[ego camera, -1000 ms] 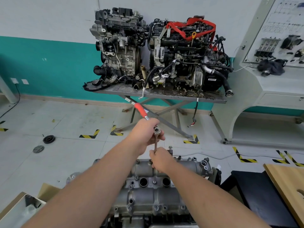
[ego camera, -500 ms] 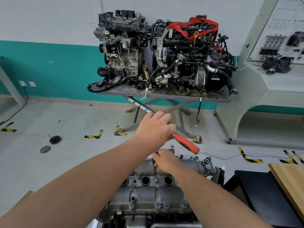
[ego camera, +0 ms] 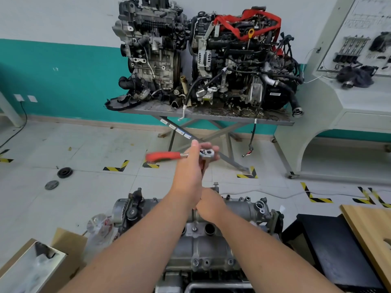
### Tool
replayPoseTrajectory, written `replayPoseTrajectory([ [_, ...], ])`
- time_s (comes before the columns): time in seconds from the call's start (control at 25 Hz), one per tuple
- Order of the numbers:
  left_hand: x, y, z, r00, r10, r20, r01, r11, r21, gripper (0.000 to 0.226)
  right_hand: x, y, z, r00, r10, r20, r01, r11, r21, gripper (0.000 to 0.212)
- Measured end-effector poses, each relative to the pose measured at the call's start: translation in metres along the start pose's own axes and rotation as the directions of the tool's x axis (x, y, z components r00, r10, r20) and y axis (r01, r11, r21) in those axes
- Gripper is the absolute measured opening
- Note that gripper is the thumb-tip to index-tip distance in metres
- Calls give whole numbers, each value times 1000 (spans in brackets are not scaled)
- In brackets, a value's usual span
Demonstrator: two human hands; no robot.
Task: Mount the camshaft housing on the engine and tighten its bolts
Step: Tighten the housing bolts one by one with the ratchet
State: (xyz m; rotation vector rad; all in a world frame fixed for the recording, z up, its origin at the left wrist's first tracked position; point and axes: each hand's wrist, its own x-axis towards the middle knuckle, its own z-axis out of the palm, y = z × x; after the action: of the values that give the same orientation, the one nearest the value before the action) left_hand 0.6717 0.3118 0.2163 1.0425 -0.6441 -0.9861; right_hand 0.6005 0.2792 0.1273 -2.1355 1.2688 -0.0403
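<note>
The grey camshaft housing [ego camera: 203, 250] lies on the engine at the bottom centre, with bolts along its edges and one raised bolt [ego camera: 215, 185] at its far side. My left hand [ego camera: 191, 172] grips the head of a ratchet [ego camera: 206, 153], whose blurred red handle [ego camera: 163, 156] points left. The extension bar runs down from the head toward the housing and is mostly hidden by my left wrist. My right hand [ego camera: 211, 206] sits at the bar's lower end on the far edge of the housing, fingers curled round it.
Two engines [ego camera: 211, 60] stand on a grey scissor table [ego camera: 273, 121] by the far wall. An open cardboard box [ego camera: 38, 269] and a plastic bag [ego camera: 99, 226] are at the lower left. A black bench [ego camera: 338, 250] and wooden board [ego camera: 372, 233] are at the right.
The red handle has swung round on the bar: far left a second ago, then right, now left again. My right hand has stayed at the bar's base.
</note>
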Motion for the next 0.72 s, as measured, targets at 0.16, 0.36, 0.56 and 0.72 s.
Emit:
replayPoseTrajectory([
  [0.16,10,26,-15,982,-191,-5,189,967,173,16,2,3,1,1000,-17,-25,19,997,72,19],
  [0.36,19,64,-16,943,-321,92,134,617,775,15,6,10,2,1000,-12,5,10,981,194,21],
  [0.56,27,71,0,942,-113,317,-336,-295,894,20,4,8,2,998,67,12,-66,906,419,32],
  [0.72,15,43,-22,605,246,758,-603,-481,637,38,1,7,0,999,43,21,-47,876,480,32],
])
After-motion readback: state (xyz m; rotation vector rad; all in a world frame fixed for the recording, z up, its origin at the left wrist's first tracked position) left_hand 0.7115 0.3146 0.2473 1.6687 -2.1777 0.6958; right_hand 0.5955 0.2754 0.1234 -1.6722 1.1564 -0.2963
